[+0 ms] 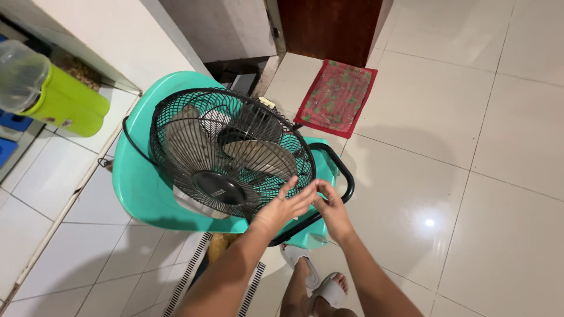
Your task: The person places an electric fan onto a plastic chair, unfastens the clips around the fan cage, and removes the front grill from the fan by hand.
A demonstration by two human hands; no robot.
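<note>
while the black fan (229,155) lies on the green chair (138,188), left hand (286,205) and right hand (330,206) pinch its still-closed grille rim.

Off to my left a lime-green jug (67,104) with a cloudy clear lid lies on its side on a white tiled ledge (53,176). Ahead, a red patterned mat (336,97) sits before a dark wooden door (330,26). Below me runs what looks like a floor drain grate (188,276).
</note>
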